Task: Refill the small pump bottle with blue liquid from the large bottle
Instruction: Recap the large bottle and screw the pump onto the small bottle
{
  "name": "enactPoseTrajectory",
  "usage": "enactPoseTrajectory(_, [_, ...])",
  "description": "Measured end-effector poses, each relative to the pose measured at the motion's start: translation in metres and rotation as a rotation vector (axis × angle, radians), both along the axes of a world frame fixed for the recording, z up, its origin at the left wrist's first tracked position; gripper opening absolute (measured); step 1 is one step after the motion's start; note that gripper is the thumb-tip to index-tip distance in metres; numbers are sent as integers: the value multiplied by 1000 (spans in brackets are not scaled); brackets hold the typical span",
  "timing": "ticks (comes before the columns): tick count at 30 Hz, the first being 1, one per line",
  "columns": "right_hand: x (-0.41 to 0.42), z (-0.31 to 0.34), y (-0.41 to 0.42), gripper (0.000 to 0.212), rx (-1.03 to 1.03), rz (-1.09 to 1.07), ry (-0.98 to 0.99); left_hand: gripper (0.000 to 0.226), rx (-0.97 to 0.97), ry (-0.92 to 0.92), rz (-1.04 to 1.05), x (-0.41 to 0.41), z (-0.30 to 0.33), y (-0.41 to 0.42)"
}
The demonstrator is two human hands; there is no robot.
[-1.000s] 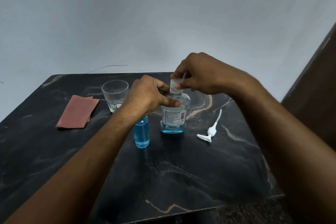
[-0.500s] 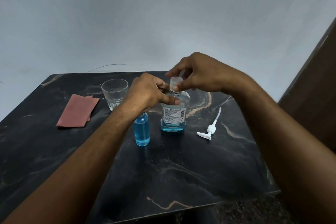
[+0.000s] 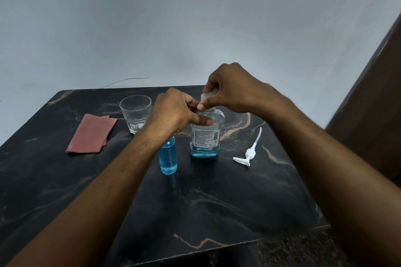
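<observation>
The large clear bottle stands upright mid-table with a shallow layer of blue liquid at its bottom. My left hand grips its shoulder. My right hand pinches the translucent cap at the bottle's neck. The small bottle, nearly full of blue liquid and without its pump, stands just left of the large one, its top hidden behind my left wrist. The white pump head with its tube lies on the table to the right.
An empty drinking glass stands behind my left hand. A folded reddish cloth lies at the left. The black marble table ends at a front edge near me. A dark wooden panel rises at the right.
My right hand's fingers, spread half a second ago, have closed again round the cap. The left hand and both bottles have stayed in place.
</observation>
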State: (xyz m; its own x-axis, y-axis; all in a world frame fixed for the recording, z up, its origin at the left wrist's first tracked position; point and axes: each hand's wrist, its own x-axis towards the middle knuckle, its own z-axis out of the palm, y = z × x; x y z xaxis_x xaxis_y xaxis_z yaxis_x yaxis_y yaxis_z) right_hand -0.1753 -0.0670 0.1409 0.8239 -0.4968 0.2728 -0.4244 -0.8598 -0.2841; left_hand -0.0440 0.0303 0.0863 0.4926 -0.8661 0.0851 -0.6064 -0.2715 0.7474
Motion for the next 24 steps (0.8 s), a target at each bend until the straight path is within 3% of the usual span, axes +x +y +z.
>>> enactPoseTrajectory(9, [-5, -12, 2, 37, 70, -48, -84, 33, -23, -1, -16, -3, -3, 5])
enactPoseTrajectory(14, [-6, -21, 3, 34, 137, -86, -135, 33, 19, -143, -64, -2, 2, 5])
enactPoseTrajectory(17, [-6, -21, -1, 30, 146, -128, -165, 70, 6, -156, -83, 0, 8, 13])
enactPoseTrajectory(19, [-3, -20, -4, 30, 135, -153, -186, 79, -48, -119, -70, 5, 11, 22])
enactPoseTrajectory(24, [13, -17, -15, 26, 119, -182, -280, 44, -242, 1, 32, 23, 10, 45])
